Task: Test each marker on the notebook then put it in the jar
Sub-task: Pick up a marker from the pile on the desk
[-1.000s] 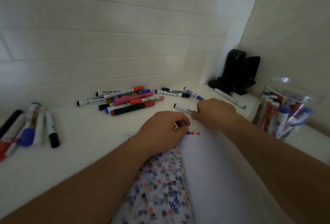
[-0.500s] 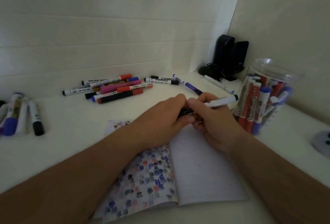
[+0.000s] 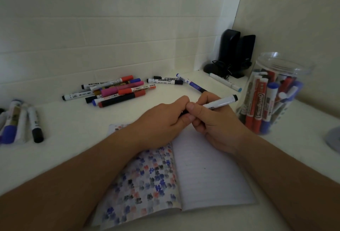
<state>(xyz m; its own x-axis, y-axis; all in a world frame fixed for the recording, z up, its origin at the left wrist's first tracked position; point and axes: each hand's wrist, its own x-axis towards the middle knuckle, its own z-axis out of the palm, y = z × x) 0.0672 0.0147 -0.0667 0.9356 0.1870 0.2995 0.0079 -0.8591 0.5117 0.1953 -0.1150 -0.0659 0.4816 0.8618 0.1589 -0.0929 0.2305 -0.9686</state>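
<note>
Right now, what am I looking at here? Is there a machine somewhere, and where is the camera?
No machine: these are a person's two bare hands, filmed by a camera worn on the head, looking down at a white table. The right hand holds a white marker; the left hand grips its near end, probably the cap. Below lies an open notebook, its left page covered in colour dabs. Loose markers lie at the back and far left. A clear jar of markers stands at right, near black speakers.
</note>
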